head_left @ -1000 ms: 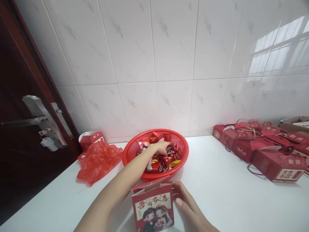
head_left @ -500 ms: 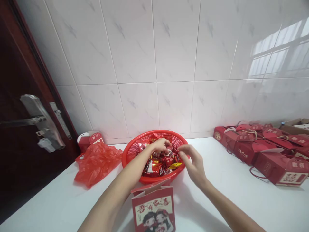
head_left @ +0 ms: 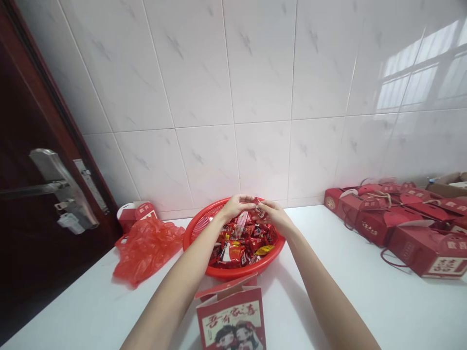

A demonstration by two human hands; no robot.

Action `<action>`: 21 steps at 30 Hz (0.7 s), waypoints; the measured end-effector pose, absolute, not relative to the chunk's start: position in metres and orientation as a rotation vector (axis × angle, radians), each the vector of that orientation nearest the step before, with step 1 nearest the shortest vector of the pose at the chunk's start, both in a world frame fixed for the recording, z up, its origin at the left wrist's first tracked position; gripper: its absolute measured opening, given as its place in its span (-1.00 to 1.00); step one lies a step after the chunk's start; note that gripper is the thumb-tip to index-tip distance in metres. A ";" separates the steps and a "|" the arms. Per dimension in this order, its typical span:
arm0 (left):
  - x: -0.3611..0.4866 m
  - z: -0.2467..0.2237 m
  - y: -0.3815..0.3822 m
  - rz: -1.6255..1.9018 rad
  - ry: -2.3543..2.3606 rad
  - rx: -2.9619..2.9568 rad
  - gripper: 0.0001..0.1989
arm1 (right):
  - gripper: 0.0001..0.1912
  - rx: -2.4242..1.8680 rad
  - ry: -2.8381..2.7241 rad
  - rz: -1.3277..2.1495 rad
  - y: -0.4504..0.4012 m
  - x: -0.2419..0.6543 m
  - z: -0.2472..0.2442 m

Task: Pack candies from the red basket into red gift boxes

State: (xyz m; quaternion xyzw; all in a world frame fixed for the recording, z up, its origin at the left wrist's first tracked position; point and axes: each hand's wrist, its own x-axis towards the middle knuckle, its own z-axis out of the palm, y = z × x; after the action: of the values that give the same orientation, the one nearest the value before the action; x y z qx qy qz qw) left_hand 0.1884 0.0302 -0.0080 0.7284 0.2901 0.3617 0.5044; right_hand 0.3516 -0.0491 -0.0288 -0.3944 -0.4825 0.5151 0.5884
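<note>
A red plastic basket (head_left: 188,238) holds a heap of candies in shiny wrappers, mostly red with some gold and yellow. Above the back of the heap, a red-wrapped candy (head_left: 260,210) is between my two hands. My left hand (head_left: 238,207) has its fingers curled and pinches it from the left. My right hand (head_left: 276,215) grips it from the right with thumb and fingertips. In front of the basket stands an upright red gift box (head_left: 230,311), its top flaps open, with a cartoon couple on its face.
A crumpled red plastic bag (head_left: 148,253) lies on the left of the white table (head_left: 310,311), before another red box (head_left: 135,214). Several red gift boxes (head_left: 419,248) with cord handles crowd the right side. A tiled wall (head_left: 262,97) stands behind, a dark door (head_left: 32,233) at left.
My left hand has lifted a little from the heap. My right hand has moved up and left to meet it, and a red candy now shows between them.
</note>
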 end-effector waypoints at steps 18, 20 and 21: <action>0.197 -0.040 0.030 0.105 1.307 2.326 -0.68 | -0.79 -0.804 -0.902 1.071 -0.050 0.353 -0.029; 0.195 -0.037 0.030 0.128 1.351 2.350 -0.75 | -0.77 -0.795 -0.908 1.063 -0.051 0.353 -0.028; 0.192 -0.034 0.031 0.152 1.371 2.354 -0.79 | -0.76 -0.793 -0.911 1.060 -0.052 0.353 -0.027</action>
State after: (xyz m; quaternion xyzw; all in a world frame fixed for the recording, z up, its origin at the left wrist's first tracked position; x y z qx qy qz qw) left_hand 0.1919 0.0310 -0.0344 0.8444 0.4919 0.0547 0.2050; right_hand 0.3525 -0.0521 -0.0272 -0.3554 -0.4079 0.4748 0.6942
